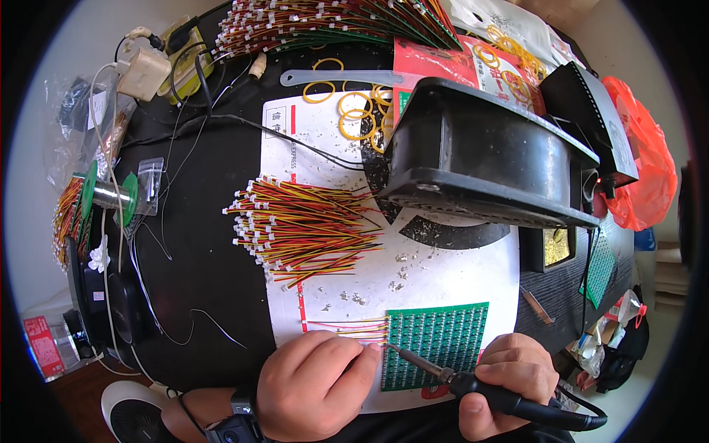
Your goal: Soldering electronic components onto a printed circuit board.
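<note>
A green circuit-board panel (447,336), split into many small boards, lies on a white sheet in front of me. Several thin red, yellow and white wires (343,325) run out leftward from its left edge. My left hand (314,385) is closed beside that edge, thumb and finger pinched on a wire whose end is mostly hidden by the fingers. In my right hand (517,380) is a soldering iron (422,362), gripped by its black handle. Its tip points left and rests at the board's left edge, close to my left fingertips.
Beyond the board lies a pile of red, yellow and black wires with white connectors (303,225). A black fan (487,151) stands at centre right, near a tip-cleaner box (559,247). A solder spool (114,198) sits left. Rubber bands (357,124) and solder bits scatter the sheet.
</note>
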